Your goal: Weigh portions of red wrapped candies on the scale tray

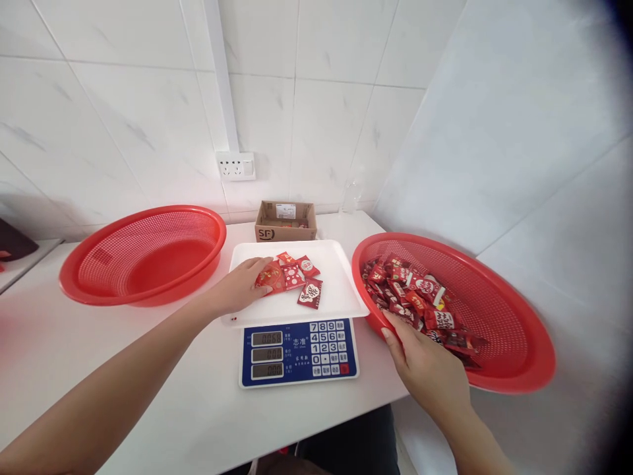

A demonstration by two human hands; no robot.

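Observation:
My left hand (pixel 244 285) rests on the white tray (pixel 336 297) of a scale, its fingers laid over several small red candy packets (pixel 297 276). The fingers look loosely curled on one packet. My right hand (pixel 424 359) reaches over the near rim of a red mesh basket (pixel 514 330) on the right, which holds a pile of red packets (pixel 420 297). Its fingertips dip among the packets and are partly hidden. The scale's blue panel (pixel 299 351) shows lit displays and a keypad.
An empty red mesh basket (pixel 148 254) sits at the left. A small open cardboard box (pixel 285 221) stands against the tiled wall under a socket (pixel 236 166). A white wall closes the right side. The counter's front edge is near my body.

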